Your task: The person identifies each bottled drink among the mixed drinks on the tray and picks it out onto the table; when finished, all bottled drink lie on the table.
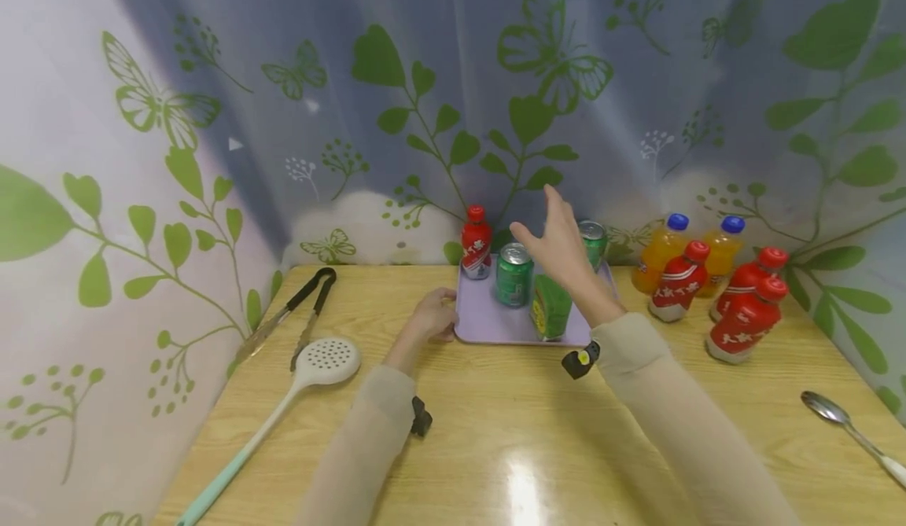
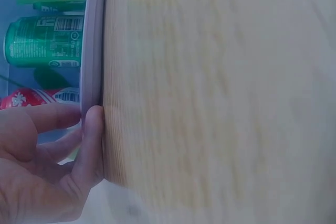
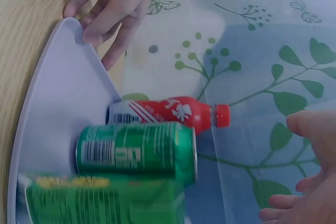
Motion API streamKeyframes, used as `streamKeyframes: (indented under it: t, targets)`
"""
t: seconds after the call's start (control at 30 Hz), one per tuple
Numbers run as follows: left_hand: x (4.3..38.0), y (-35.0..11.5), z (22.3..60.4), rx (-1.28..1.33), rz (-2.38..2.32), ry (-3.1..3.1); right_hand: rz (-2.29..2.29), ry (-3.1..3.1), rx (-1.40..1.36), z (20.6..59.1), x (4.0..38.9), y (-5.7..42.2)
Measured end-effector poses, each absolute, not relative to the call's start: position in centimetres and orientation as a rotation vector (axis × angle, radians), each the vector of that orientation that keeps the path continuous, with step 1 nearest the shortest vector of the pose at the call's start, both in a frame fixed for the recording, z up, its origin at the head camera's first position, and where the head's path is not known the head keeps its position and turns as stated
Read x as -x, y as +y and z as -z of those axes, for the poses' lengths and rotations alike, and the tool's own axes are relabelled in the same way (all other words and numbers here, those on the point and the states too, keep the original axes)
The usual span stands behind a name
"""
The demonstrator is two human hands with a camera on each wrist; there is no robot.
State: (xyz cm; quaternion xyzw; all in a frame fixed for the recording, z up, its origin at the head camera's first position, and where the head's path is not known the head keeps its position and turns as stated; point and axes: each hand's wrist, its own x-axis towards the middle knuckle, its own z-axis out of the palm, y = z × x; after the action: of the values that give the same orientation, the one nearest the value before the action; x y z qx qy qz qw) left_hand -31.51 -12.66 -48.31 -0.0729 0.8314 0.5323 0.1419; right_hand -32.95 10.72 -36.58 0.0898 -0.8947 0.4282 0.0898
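Head view, hands: left hand grips the left edge of the lilac tray at frame centre; right hand hangs above the tray, fingers spread and straight, holding nothing.
Head view, risk: the standing green can looks easy to knock over if the right hand sweeps low, and a tug on the tray would likely rock it.
Head view, count: on the tray one red bottle, two green cans, one green carton; right of it two orange bottles and three more red bottles; tongs, skimmer at left, spoon lower right.
Left wrist view: fingers curl round the tray rim at the left.
Right wrist view: right hand's fingers at the right edge are open, clear of the can.
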Motion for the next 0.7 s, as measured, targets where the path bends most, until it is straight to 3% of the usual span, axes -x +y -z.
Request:
streamKeyframes:
  t: [0.33, 0.7]
  targets:
    - [31.7, -12.7, 48.4, 0.224, -1.53, 2.406, -1.193, -2.73, -0.253, 37.9, 34.4, 7.5]
    - [31.4, -12.7, 48.5, 0.207, -1.563, 2.408, -0.673, -2.986, -0.193, 38.7, 36.2, 4.1]
